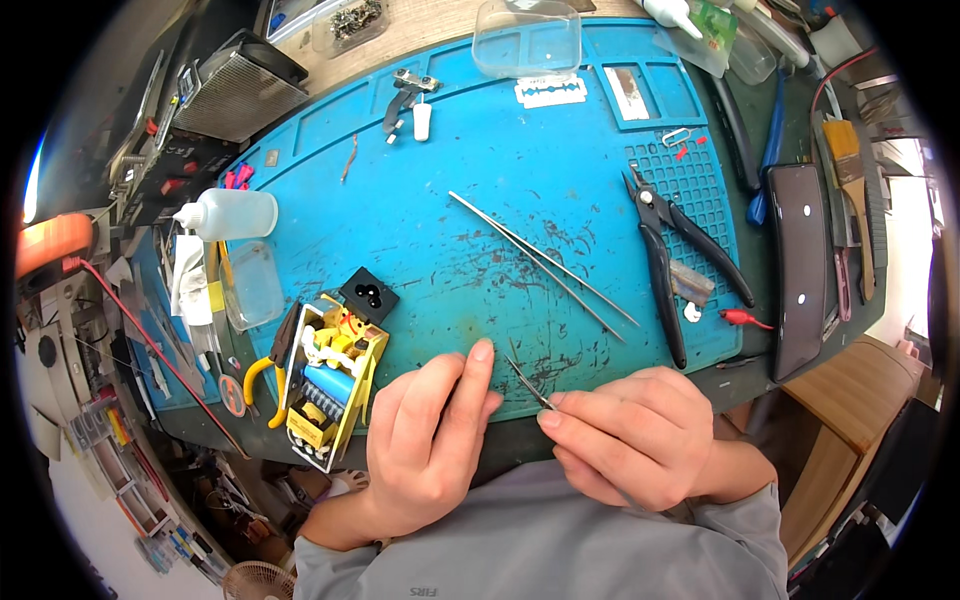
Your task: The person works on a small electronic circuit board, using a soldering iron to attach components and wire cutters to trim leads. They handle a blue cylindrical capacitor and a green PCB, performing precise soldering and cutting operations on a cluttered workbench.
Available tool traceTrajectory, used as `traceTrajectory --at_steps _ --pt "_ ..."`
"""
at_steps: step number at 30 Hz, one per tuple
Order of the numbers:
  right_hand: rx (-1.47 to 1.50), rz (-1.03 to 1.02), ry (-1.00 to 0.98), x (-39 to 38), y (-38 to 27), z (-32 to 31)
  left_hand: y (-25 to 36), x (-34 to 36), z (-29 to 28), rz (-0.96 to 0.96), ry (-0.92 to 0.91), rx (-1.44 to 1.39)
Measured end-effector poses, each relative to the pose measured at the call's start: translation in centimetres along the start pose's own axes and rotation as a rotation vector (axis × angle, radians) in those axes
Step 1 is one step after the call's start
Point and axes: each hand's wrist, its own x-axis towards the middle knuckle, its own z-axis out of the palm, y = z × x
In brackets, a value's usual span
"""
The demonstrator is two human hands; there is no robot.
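My right hand [640,435] pinches a slim pair of dark, fine-pointed tweezers [528,383], whose tips point up and left toward my left fingers. My left hand [430,425] is half curled at the mat's near edge, thumb against the index finger; whatever it may hold is hidden. Left of it stands a small open circuit board assembly [335,385] with yellow and blue parts, tilted, and a black three-pin power socket [369,295] at its top. A larger pair of silver tweezers [540,258] lies on the blue mat [400,220] beyond my hands.
Black-handled cutting pliers [665,250] lie on the right, near a dark phone [800,270]. Yellow-handled pliers [265,385] rest beside the board. A squeeze bottle [235,215] is at left. A razor blade [550,91] and a clear plastic box [527,40] are at the back.
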Motion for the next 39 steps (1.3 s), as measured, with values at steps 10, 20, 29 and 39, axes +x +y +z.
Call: traceTrajectory --at_steps 10,20,29,39 --pt "-0.083 -0.012 0.005 -0.28 -0.08 0.32 0.2 -0.1 0.12 0.005 0.008 0.032" --pt "-0.077 -0.015 0.017 -0.02 -0.18 0.39 0.04 0.01 0.06 0.007 0.015 -0.005" --pt "-0.083 -0.014 0.001 0.11 -0.27 0.3 0.09 0.08 0.06 0.01 0.01 0.007" --pt "-0.054 0.007 0.053 -0.13 -0.18 0.33 -0.13 0.8 0.23 -0.047 0.075 -0.112"
